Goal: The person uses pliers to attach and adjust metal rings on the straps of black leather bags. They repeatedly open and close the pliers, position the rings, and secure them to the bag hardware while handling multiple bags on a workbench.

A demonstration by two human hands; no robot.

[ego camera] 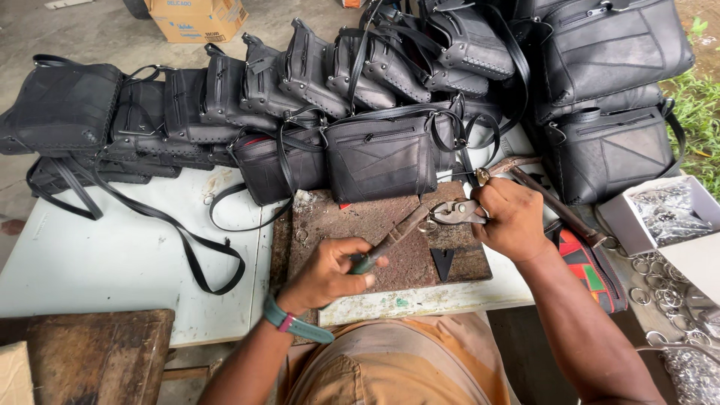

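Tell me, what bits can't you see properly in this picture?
- Head view: what the pliers grip is too small, and the right hand covers it.
- Head view: the pliers' handle ends are hidden inside the left hand.
- Head view: the back row of black bags is cut off by the top edge.
- Head view: the metal rings at the bottom right corner blur together.

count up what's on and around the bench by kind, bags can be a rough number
black bags: about 14, overlapping so not exact
pliers: 1, handles in the left hand, head at the right hand
rusty work plate: 1
cardboard box: 1
box of metal rings: 1
black triangle piece: 1
total: about 19
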